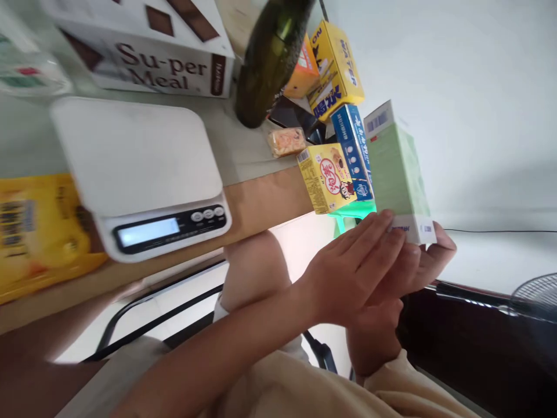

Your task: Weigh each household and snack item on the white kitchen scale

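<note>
In the head view, a light green box [394, 168] with white ends is raised off the table at the right, in front of the pale wall. My left hand [348, 273] reaches across from the lower left, its fingers closed against the box's lower white end. Behind it, my right hand [429, 261] grips the same end from the other side, partly hidden by the left hand. Just left of the green box are a yellow snack box [328, 177] and a blue box [352, 151], both on the table side.
A white kitchen scale [143, 157] with a lit display sits on the table. Around it are a yellow pouch [39, 232], a "Su-per Meal" box [148, 52], a dark green bottle [274, 64], a small wrapped snack [287, 142] and a yellow carton [337, 69]. A fan [537, 296] stands far right.
</note>
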{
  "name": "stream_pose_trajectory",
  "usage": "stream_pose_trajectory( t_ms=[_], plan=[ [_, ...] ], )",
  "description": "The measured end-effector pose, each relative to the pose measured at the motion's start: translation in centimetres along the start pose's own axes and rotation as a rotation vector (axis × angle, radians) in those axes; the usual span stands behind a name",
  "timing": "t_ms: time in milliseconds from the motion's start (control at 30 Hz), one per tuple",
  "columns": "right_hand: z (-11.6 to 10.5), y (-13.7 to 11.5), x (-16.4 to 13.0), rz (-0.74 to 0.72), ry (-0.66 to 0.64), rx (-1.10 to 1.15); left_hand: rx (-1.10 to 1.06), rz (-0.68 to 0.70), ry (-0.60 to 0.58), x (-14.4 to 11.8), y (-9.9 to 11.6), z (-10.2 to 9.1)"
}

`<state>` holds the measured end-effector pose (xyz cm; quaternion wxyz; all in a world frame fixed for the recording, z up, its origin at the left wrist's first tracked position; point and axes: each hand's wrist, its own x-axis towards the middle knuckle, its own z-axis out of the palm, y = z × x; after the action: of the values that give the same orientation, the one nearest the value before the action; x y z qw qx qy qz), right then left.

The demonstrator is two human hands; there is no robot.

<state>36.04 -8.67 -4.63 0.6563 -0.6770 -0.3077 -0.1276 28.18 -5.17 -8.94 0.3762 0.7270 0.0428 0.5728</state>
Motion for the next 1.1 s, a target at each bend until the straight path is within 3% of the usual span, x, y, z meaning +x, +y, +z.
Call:
stream_pose_trajectory(
  t_ms=[167, 267, 467, 633, 800, 1000, 1100],
  plan=[
    [0.8, -3.0, -7.2, -0.043, -0.122, 0.108, 0.203, -0.134, -0.079, -5.1, 4.9, -7.6],
    [2.3, -3.8, -10.6, -0.017, -0.228, 0.228, 0.307, -0.183, -0.054, -7.3, 6.8, -11.3],
    [7.9, -4.6, -13.4, 0.059, -0.497, 0.441, 0.335, -0.297, -0.036, -8.2, 5.6, -16.2],
    [11.3, -4.2, -14.6, 0.16, -0.604, 0.399, 0.313, -0.357, 0.033, -8.2, 3.0, -18.9],
    [12.4, -3.0, -15.2, 0.146, -0.677, 0.325, 0.311, -0.393, 0.038, -8.3, 2.0, -21.0],
    [12.4, -1.2, -15.1, 0.079, -0.719, 0.217, 0.357, -0.422, 0.092, -8.5, 1.9, -21.1],
    [12.3, -0.5, -14.6, 0.055, -0.807, 0.187, 0.389, -0.407, 0.16, -9.4, 1.7, -21.0]
  ],
)
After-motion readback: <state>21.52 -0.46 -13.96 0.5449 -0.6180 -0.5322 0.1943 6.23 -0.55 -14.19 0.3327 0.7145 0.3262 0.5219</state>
